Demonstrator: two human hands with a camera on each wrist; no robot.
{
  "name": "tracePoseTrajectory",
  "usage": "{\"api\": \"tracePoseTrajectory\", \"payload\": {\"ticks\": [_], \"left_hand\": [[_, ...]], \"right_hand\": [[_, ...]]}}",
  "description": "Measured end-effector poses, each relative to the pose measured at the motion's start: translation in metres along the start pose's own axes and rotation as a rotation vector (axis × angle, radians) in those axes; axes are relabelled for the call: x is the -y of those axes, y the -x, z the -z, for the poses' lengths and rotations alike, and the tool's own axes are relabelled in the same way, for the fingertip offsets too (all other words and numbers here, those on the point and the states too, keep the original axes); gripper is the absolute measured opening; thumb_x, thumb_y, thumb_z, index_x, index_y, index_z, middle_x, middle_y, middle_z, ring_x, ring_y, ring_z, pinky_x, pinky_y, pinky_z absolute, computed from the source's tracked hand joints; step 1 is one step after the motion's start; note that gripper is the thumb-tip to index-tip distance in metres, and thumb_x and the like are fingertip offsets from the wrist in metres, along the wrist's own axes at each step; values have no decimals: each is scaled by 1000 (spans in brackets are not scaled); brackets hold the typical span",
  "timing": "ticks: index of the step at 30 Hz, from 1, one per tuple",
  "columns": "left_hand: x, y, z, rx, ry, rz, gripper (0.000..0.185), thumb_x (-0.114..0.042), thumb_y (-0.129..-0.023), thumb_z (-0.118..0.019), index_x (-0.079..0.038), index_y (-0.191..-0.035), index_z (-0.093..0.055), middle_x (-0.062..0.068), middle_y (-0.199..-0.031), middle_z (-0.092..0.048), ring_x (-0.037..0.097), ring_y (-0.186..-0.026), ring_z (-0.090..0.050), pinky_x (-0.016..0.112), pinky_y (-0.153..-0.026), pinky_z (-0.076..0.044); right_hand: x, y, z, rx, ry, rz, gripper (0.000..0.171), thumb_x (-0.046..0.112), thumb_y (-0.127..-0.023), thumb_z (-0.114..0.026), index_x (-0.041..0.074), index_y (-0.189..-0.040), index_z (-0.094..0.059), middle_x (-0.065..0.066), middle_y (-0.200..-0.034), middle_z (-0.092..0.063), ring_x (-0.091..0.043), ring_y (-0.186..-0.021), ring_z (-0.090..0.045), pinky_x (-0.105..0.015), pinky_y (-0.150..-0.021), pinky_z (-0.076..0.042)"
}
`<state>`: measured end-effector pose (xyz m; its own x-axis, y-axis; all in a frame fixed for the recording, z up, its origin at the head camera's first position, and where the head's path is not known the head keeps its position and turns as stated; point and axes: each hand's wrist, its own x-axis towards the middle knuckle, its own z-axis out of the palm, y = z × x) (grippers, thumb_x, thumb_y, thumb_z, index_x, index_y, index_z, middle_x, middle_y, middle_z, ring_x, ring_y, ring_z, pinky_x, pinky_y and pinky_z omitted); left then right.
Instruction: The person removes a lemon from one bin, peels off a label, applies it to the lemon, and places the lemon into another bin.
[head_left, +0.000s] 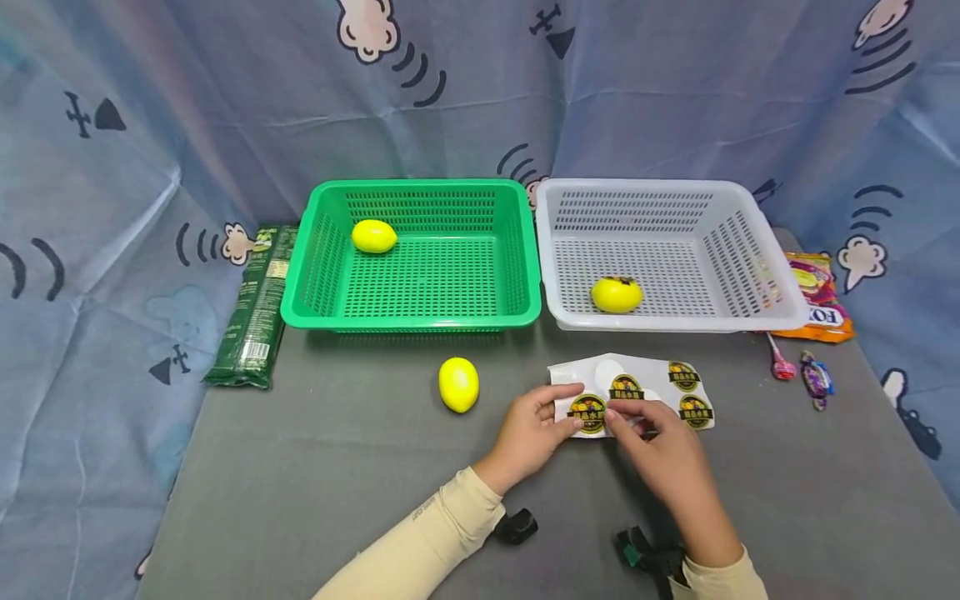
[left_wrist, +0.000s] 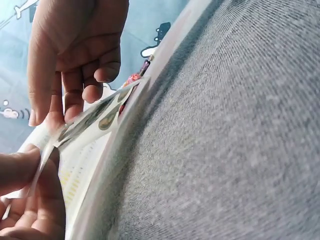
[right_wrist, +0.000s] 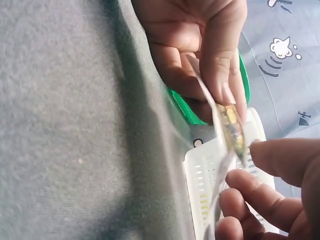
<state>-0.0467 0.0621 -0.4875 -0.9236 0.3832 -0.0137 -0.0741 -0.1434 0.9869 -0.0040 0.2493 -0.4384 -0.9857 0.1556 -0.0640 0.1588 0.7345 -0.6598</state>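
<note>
Your left hand [head_left: 531,433] sits nearest you, just right of centre, thumb and fingers pinching the left edge of the sticker sheet [head_left: 637,392] and lifting it off the grey table [head_left: 315,467]. Your right hand [head_left: 660,454] meets it from 3 o'clock, fingertips [head_left: 611,414] curled onto the round black-and-gold sticker [head_left: 588,413] at the sheet's near-left corner; the wrist views show the sheet held on edge between the two hands, with your fingers closed on it.

Sweeping from the left: a dark green packet [head_left: 255,308] lies at 9 o'clock along the table's left side, just beside the green basket [head_left: 412,312]. One yellow lemon [head_left: 373,236] rests in that basket's far-left corner. A second lemon [head_left: 458,384] lies on the table at 11 o'clock from your left hand, near the basket's front rim but apart from it. The sheet lies at 12 o'clock from your hands, three more stickers on it and blank ovals where others are gone. Beyond it stands the white basket [head_left: 780,321], touching the green one, with a lemon bearing a dark sticker [head_left: 617,294] near its front wall. At 2 o'clock lie a lollipop [head_left: 780,362], a wrapped sweet [head_left: 816,379] and an orange snack bag [head_left: 821,300].
</note>
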Motion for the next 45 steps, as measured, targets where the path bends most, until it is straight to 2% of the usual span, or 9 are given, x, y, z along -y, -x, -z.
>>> {"api": "tracePoseTrajectory", "payload": {"ticks": [4, 11, 18, 21, 25, 30, 35, 41, 45], "left_hand": [[0, -1, 1, 19, 26, -22, 44, 17, -92, -71, 10, -135, -66, 3, -71, -57, -1, -53, -37, 14, -56, -39], [1, -2, -2, 17, -105, -37, 44, 10, -91, -78, 4, -133, -71, 6, -102, -61, 2, -61, -43, 15, -60, -41], [-27, 25, 2, -61, -1083, -198, 71, -41, -85, -91, -18, -147, -64, 12, -135, -58, 22, -105, -53, 30, -84, -48], [-49, 38, 16, -202, -1254, -246, 77, -44, -79, -94, -18, -145, -65, 17, -140, -56, 32, -111, -52, 42, -82, -48], [-62, 41, 57, -324, -1165, -128, 81, -33, -75, -98, -17, -147, -63, 24, -142, -53, 41, -112, -53, 51, -85, -50], [-50, 37, 101, -264, -1009, 101, 82, -23, -77, -97, -21, -151, -60, 21, -134, -59, 41, -112, -53, 53, -91, -48], [-37, 31, 109, -224, -716, 43, 76, -10, -81, -94, -24, -148, -61, 15, -135, -55, 34, -114, -58, 46, -99, -51], [-42, 31, 101, -83, -56, 14, 81, 8, -83, -87, -18, -152, -54, 14, -149, -39, 36, -110, -69, 38, -87, -61], [-49, 33, 99, -54, 74, 3, 61, -4, -98, -77, -12, -153, -51, 14, -147, -43, 30, -113, -70, 32, -88, -59]], "right_hand": [[2, -1, 0, 48, -9, -65, 36, 30, -100, -77, 2, -121, -78, -9, -101, -69, -20, -87, -62, -31, -70, -48], [-2, -1, 1, 37, -2, -97, 32, 34, -99, -76, 3, -108, -78, -3, -88, -73, -17, -81, -63, -32, -69, -48], [-9, 2, 1, 22, -27, -127, 29, 33, -102, -73, 5, -107, -77, -2, -87, -72, -14, -79, -62, -30, -68, -47], [-9, 3, 3, 13, -24, -132, 29, 34, -102, -73, 6, -107, -77, -3, -90, -75, -16, -84, -66, -31, -72, -49], [0, 2, 2, 44, -70, -97, 27, 30, -102, -74, 5, -108, -78, -4, -93, -75, -15, -86, -66, -29, -74, -51], [31, -3, -13, 100, -176, -30, 16, 19, -100, -77, 4, -105, -80, -3, -92, -75, -13, -80, -62, -27, -71, -51], [70, -12, -33, 166, -326, -46, 18, 22, -101, -75, 5, -104, -79, -6, -98, -75, -20, -83, -63, -30, -70, -51], [91, -20, -48, 184, -369, -57, 20, 26, -100, -76, 6, -100, -79, -6, -112, -76, -22, -97, -67, -33, -81, -55], [93, -21, -49, 181, -364, -49, 19, 26, -100, -77, 7, -99, -80, -5, -110, -76, -21, -99, -67, -35, -85, -54]]}}
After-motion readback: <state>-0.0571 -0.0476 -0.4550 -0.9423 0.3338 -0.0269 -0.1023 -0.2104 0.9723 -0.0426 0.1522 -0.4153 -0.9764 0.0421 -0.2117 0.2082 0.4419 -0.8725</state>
